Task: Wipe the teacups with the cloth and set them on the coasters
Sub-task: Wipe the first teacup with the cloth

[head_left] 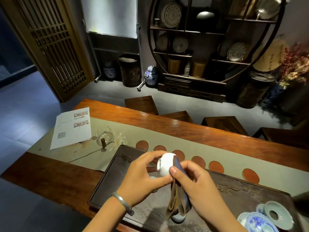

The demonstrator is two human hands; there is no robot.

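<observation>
While I hold cup [164, 164] mid-air above tray [107, 178], left hand [142, 174] pinching base, right hand [194, 180] clamping cloth [178, 198] on rim; coasters [215, 166] bare. Risk: glazed cup slips, hits tray.

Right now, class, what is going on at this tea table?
A person is wiping a white teacup: the left hand holds it tipped on its side while the right hand presses a dark cloth against its rim. This happens above the dark carved tea tray. The round brown coasters lined up behind the tray are bare, so no cup has been set down yet.
</observation>
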